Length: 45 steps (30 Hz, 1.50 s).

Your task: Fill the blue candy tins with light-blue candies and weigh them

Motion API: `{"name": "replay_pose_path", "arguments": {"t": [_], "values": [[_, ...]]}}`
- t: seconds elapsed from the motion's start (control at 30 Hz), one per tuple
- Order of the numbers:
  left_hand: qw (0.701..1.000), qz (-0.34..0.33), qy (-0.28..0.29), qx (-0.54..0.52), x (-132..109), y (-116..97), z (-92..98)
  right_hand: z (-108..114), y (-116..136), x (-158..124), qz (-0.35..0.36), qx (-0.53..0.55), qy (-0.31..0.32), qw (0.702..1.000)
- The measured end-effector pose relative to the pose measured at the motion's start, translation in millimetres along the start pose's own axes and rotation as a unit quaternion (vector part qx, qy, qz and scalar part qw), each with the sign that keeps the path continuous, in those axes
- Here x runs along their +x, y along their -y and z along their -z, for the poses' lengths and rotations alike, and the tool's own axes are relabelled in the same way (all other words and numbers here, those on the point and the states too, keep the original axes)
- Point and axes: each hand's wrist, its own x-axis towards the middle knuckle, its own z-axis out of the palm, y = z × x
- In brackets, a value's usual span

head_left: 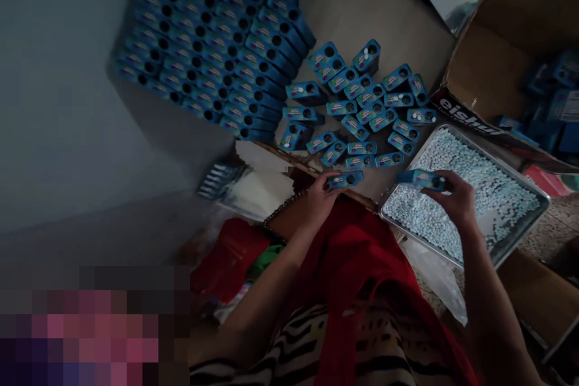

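Observation:
My left hand [320,196] is closed on a small blue box [346,180] with a dark round hole in its top, held at the table's near edge. Over the metal tray [540,198] at the right, my right hand [453,194] grips another blue box [426,179], slightly blurred. Small white and pale-blue pellets [470,175] fill most of that tray. Just beyond my hands stand several loose blue boxes [370,93], some with white pellets lying on their tops.
Tight rows of blue boxes [203,42] stand at the back left. A cardboard carton [493,42] at the right holds more blue boxes. White papers [262,190] lie left of my left hand. A red apron [362,235] covers my lap, and a plastic bag [436,277] hangs below the tray.

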Motion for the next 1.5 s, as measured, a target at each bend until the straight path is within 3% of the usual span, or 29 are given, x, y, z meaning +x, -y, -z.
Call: {"name": "replay_pose_path", "arguments": {"t": [0.1, 0.2, 0.3, 0.4, 0.57, 0.67, 0.77, 0.83, 0.9, 1.03, 1.17, 1.23, 1.3, 1.4, 1.5], "values": [[1.000, 0.010, -0.018, -0.005, 0, 8, -4.5, -47, 10, -11, -0.001, 0.019, 0.052, 0.998], [0.998, -0.024, -0.039, 0.039, 0, 11, -3.1, -93, 0, 1, 0.016, -0.010, 0.066, 0.998], [0.992, -0.065, -0.054, 0.088, 4, 14, -7.1, -117, -14, 16, 0.043, -0.078, 0.065, 0.994], [0.993, -0.073, -0.037, 0.088, 9, 17, -25.4, -111, -30, 14, 0.063, -0.117, 0.034, 0.991], [0.994, -0.089, -0.054, 0.040, -1, 21, -51.1, -65, -77, -28, 0.038, -0.228, -0.073, 0.970], [0.995, -0.063, -0.076, -0.011, -16, 25, -37.6, -47, -103, -48, 0.018, -0.348, -0.056, 0.936], [0.996, -0.028, -0.082, -0.022, -24, 28, -8.4, -48, -110, -47, 0.000, -0.389, 0.024, 0.921], [0.997, -0.034, -0.069, -0.005, -20, 27, 7.9, -50, -105, -38, -0.017, -0.373, 0.078, 0.925], [0.995, -0.070, -0.049, 0.046, -11, 24, 13.7, -50, -100, -30, -0.036, -0.327, 0.095, 0.939], [0.970, -0.152, -0.008, 0.188, 7, 15, -6.7, -43, -94, -28, -0.131, -0.153, 0.004, 0.980], [0.949, -0.215, -0.028, 0.231, 1, -4, -24.4, -38, -70, -41, -0.225, 0.089, -0.024, 0.970], [0.930, -0.273, -0.023, 0.244, -10, -20, -21.6, -39, -44, -49, -0.196, 0.146, -0.008, 0.970], [0.917, -0.310, -0.003, 0.249, -24, -38, -16.4, -41, -12, -54, -0.116, 0.145, 0.023, 0.982], [0.919, -0.317, 0.054, 0.228, -39, -63, -16.8, -44, 34, -54, 0.027, 0.075, 0.089, 0.993], [0.925, -0.299, 0.115, 0.204, -47, -77, -29.8, -47, 62, -50, 0.093, -0.060, 0.165, 0.980]]}}
